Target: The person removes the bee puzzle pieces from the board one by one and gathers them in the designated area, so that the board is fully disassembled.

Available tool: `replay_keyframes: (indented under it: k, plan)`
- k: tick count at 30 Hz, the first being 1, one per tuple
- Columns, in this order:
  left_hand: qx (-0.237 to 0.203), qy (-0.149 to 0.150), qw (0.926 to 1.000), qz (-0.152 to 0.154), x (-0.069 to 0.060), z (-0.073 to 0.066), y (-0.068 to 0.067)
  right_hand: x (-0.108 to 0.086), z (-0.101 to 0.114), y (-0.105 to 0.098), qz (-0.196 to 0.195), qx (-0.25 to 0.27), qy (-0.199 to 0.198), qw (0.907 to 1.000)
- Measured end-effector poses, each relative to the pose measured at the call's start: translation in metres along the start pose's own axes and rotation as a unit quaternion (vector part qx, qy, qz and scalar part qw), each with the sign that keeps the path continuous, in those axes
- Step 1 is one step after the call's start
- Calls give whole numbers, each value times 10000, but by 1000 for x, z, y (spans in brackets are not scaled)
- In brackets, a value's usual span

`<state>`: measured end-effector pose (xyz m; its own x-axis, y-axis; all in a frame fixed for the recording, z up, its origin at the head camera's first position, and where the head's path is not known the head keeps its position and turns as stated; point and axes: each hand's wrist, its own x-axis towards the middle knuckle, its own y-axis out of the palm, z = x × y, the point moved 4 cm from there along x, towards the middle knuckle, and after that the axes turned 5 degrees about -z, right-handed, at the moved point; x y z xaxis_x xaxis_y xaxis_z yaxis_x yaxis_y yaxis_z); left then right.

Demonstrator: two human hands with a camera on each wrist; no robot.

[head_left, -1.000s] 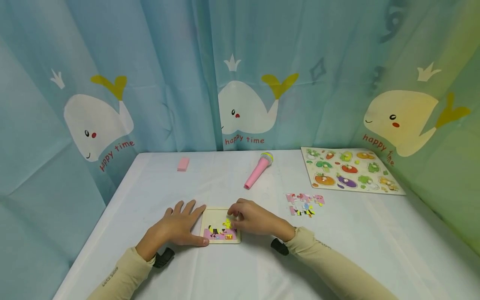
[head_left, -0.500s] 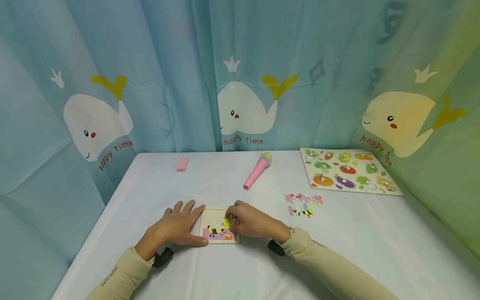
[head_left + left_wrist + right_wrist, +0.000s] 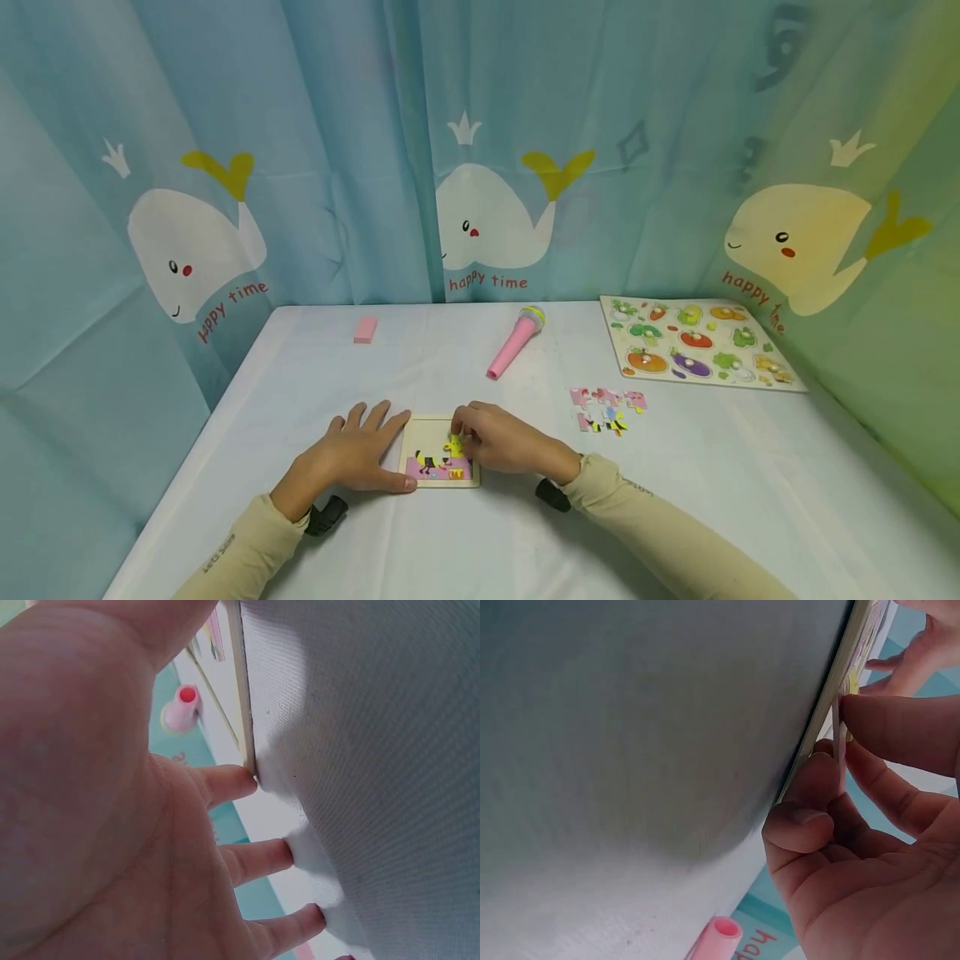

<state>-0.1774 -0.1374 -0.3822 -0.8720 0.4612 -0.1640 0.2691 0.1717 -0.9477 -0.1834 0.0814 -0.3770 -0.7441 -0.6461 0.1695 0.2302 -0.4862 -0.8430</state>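
Since the earlier frame, the right hand (image 3: pixel 498 437) has slid a tiny bit to the left, over the puzzle tray (image 3: pixel 427 432), while the left hand (image 3: pixel 360 454) stays put. A big blue curtain (image 3: pixel 360 208) with white whales on it hangs all around the back. In front of it is a table (image 3: pixel 465 542) with a white cloth. A board (image 3: pixel 720 346) of bright vegetables lies at the far right. The left hand has its fingers spread apart, with the thumb and pointing finger touching the left corners of the tray. The right hand has its thumb and fingers clamped on a small yellow piece (image 3: pixel 454 446), tipped up at the tray's right side. The tray lies flat between the hands, with pink picture pieces (image 3: pixel 431 471) along its near side. A pink microphone (image 3: pixel 516 346) lies farther back. Some loose pieces (image 3: pixel 607 397) lie near each other, to the right of the tray. A little pink block (image 3: pixel 365 329) sits near the back edge.
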Motion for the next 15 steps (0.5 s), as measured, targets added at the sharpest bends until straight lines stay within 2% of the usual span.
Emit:
replay_keyframes:
  k: [15]
  plan:
    - [19,45,10000,-4,1,1,2,2,-8,-6,-223,868,211,9957]
